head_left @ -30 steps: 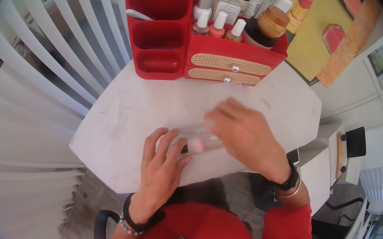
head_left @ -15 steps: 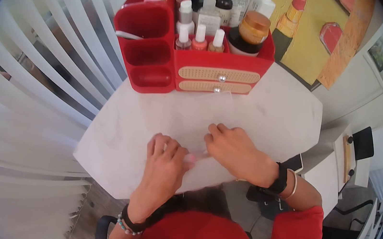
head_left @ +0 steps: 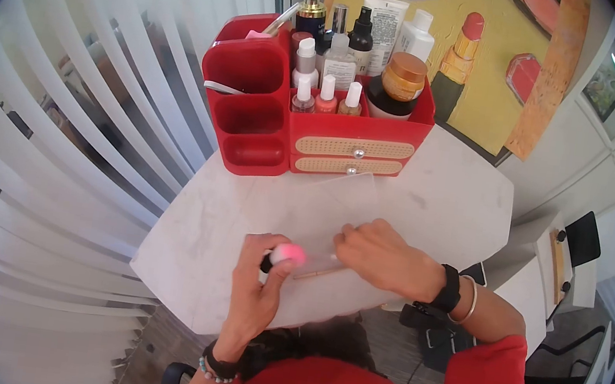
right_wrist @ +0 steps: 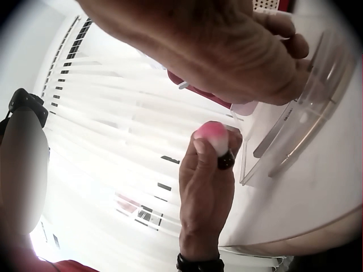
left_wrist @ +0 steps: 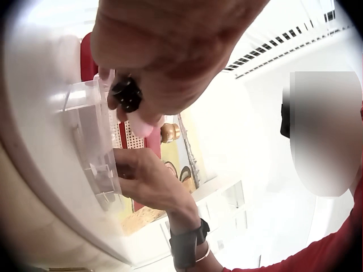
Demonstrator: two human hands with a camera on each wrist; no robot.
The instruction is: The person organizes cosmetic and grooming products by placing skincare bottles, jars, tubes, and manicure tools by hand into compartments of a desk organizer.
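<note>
My left hand [head_left: 257,282] holds a short, thick makeup brush [head_left: 288,255] above the table, near the left end of a clear plastic box [left_wrist: 85,122]. The brush has pink-tipped white bristles and a black handle, and its pink tip points up in the right wrist view. My right hand [head_left: 381,254] is at the box's other end, fingers bent and reaching inside the wall. Below these fingers, a grey nail file [right_wrist: 276,131] and a thin stick [right_wrist: 295,152] lie in the box. I cannot tell whether the right fingers pinch anything.
A clear flat sheet [head_left: 358,191] lies before the red organizer [head_left: 355,128], which holds nail polish bottles [head_left: 326,100], a stacked jar [head_left: 404,76] and taller bottles. A yellow painting [head_left: 481,110] leans behind it. White blinds [head_left: 99,126] hang to the left.
My left hand has lifted the makeup brush out of the clear box and moved left with it. The right hand has come down to the box's right end.
</note>
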